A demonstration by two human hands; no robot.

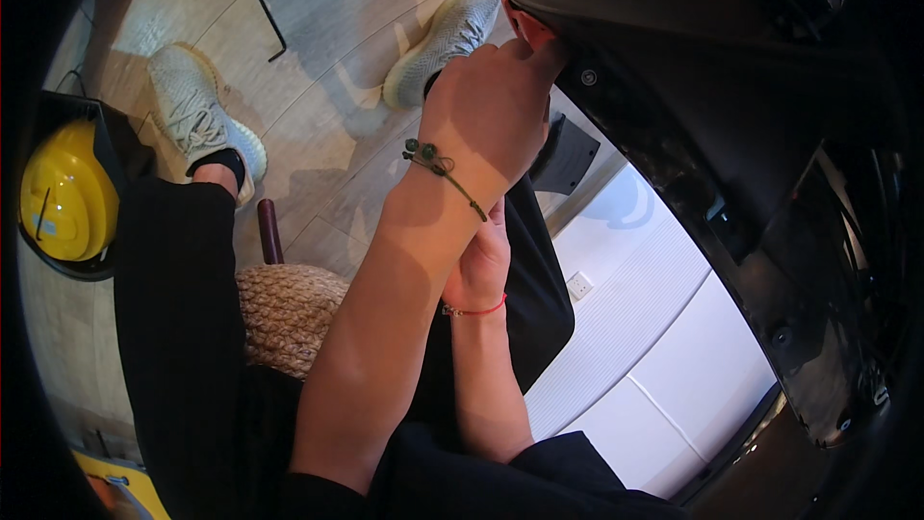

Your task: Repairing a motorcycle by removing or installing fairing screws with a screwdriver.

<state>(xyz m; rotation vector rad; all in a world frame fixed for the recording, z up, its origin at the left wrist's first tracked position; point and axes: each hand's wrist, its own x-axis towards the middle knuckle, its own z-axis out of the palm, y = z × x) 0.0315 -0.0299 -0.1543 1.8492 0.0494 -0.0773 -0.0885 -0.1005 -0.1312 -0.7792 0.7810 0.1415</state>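
Note:
My left hand (491,96), with a green beaded bracelet at the wrist, is raised to the edge of a black body panel (664,48). Its fingers look curled in at that edge, and the panel hides their tips along with whatever they grip. Lower down, my right hand (484,255), with a red string bracelet, is behind my left forearm, which covers most of its fingers. A round fastener (589,78) sits in the panel close to my left hand. Below both hands, a dark flat bracket-like piece (566,154) shows beside the panel.
An L-shaped hex key (271,27) lies on the wood-look floor between my shoes. To the left, a yellow hard hat (63,193) rests in a black container. A woven tan seat (289,313) and a dark red handle (270,231) are near my leg. A white wall has a socket (578,286).

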